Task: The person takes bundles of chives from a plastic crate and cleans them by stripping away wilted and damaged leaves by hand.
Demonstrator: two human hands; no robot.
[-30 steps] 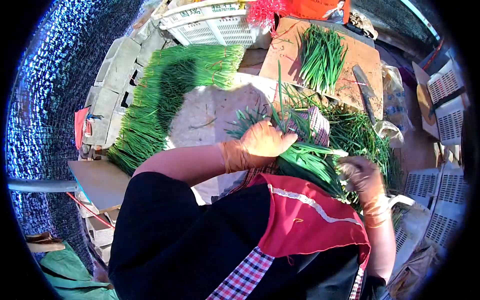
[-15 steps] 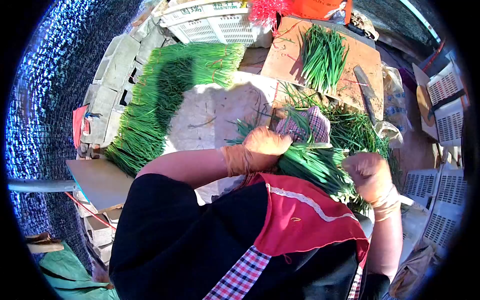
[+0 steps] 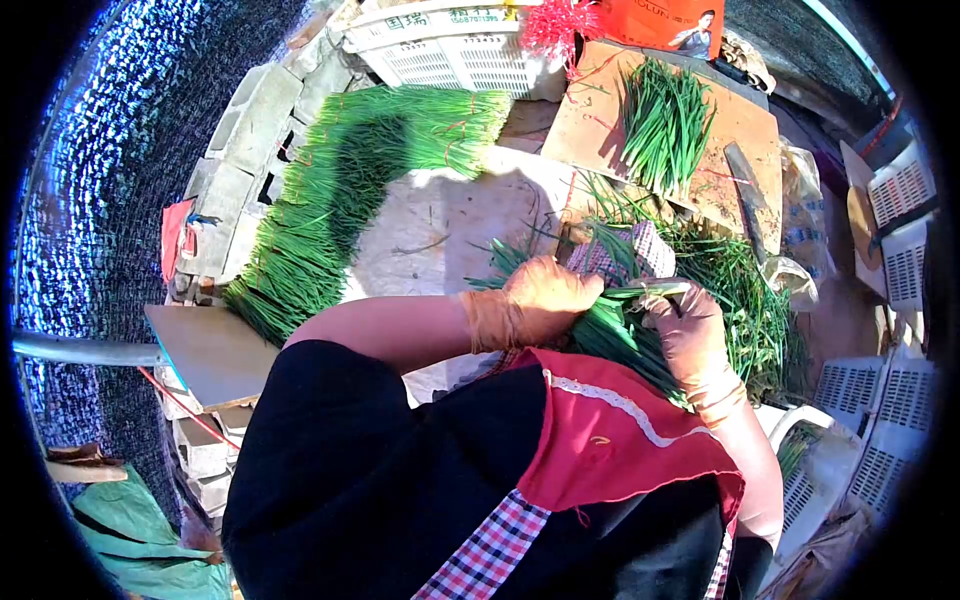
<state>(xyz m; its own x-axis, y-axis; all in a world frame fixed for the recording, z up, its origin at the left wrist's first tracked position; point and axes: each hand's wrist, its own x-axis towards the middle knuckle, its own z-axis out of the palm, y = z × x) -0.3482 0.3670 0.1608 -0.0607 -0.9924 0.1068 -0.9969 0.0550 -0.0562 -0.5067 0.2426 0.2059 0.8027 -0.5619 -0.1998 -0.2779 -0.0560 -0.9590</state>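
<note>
My left hand (image 3: pixel 548 300), in an orange-tan glove, is closed round a bunch of garlic chives (image 3: pixel 612 335) just in front of my red apron. Leaf ends stick out past its left side. Close beside it, my gloved right hand (image 3: pixel 692 338) pinches pale strands at the bunch's upper right; its fingertips partly hide them. Loose garlic chives (image 3: pixel 745 315) lie in a heap beyond and right of my hands. A checked cloth (image 3: pixel 652 250) shows just above the bunch.
Tied chive bundles (image 3: pixel 330 205) line the pale sheet (image 3: pixel 440 225) at left. On a brown board (image 3: pixel 590 110) lie more chives (image 3: pixel 668 125) and a long knife (image 3: pixel 745 195). A white crate (image 3: pixel 450 55) stands at the back, further crates (image 3: pixel 890 410) at right; concrete blocks (image 3: pixel 260 115) edge the left.
My right hand has moved left and up from the bunch's right end to its upper part, near my left hand, and now pinches strands there. My left hand keeps its hold.
</note>
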